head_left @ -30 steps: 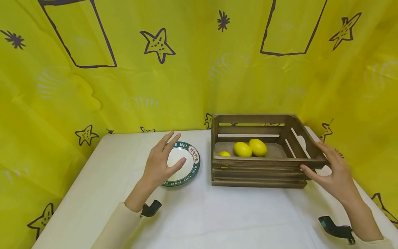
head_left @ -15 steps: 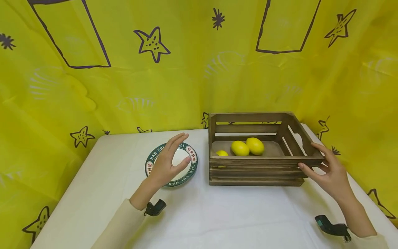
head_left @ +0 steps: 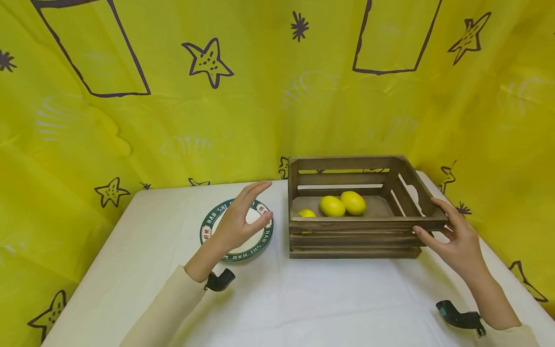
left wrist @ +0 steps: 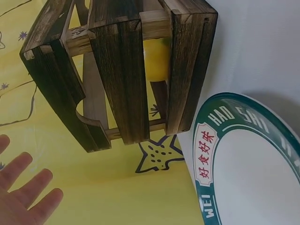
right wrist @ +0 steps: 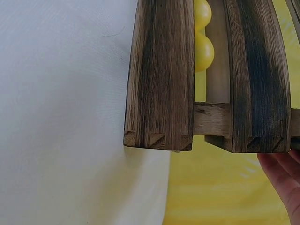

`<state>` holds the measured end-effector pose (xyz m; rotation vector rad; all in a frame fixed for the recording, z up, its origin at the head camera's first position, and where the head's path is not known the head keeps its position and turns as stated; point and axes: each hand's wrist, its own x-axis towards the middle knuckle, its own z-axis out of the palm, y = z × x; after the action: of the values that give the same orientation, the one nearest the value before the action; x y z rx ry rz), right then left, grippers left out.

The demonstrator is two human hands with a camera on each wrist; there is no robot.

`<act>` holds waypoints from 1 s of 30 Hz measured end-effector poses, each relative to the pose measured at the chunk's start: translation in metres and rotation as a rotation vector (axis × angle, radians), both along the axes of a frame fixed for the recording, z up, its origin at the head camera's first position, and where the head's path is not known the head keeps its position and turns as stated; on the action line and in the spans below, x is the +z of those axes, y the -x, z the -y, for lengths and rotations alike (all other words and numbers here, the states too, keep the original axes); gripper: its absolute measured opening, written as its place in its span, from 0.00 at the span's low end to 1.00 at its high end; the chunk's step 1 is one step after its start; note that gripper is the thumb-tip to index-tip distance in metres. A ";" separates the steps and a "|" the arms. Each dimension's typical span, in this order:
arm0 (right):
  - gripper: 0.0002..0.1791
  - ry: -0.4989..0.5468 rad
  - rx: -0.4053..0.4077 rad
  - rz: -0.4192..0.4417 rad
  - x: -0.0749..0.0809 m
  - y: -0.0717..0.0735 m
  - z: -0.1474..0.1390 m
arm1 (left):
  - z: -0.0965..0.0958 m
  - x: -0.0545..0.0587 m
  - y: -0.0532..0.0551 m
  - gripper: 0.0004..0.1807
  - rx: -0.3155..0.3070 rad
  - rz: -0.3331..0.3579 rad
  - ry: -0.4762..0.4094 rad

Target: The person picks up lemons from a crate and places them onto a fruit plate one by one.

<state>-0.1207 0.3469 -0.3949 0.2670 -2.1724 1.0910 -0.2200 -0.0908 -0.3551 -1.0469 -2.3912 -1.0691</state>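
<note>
A brown slatted wooden crate (head_left: pixel 354 238) stands on the white table, with several yellow lemons (head_left: pixel 332 206) inside; one is partly hidden by its front slats. My right hand (head_left: pixel 459 241) holds the crate's front right corner, thumb on the front and fingers along the right side. Left of the crate lies a white plate (head_left: pixel 256 241) with a green lettered rim. Over this plate hovers my left hand (head_left: pixel 238 224), fingers extended and thumb apart, holding nothing. In the left wrist view, its fingertips (left wrist: pixel 47 204) stay apart from the crate.
A white cloth (head_left: pixel 277 308) covers the table. Behind it and along the sides hangs a yellow curtain (head_left: pixel 251 120) with starfish drawings, close to the crate's back. Dark wrist cameras (head_left: pixel 220 280) stick out from both wrists.
My left hand has moved right across the plate, toward the crate. My right hand keeps its hold on the corner. The head view has shifted slightly, so the scene sits farther left.
</note>
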 end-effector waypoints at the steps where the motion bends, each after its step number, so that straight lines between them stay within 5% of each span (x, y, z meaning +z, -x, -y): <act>1: 0.45 0.001 0.005 -0.010 0.000 0.000 0.000 | -0.001 0.001 0.001 0.33 -0.003 0.002 0.003; 20: 0.45 -0.002 -0.015 0.042 -0.001 -0.002 -0.002 | -0.027 0.031 0.009 0.34 -0.080 0.037 0.109; 30: 0.46 0.041 0.004 0.013 -0.004 -0.001 -0.003 | -0.036 0.050 0.026 0.33 -0.238 0.059 0.114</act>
<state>-0.1196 0.3498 -0.3992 0.2471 -2.1590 1.1406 -0.2460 -0.0550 -0.3055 -1.3869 -2.4448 -1.0625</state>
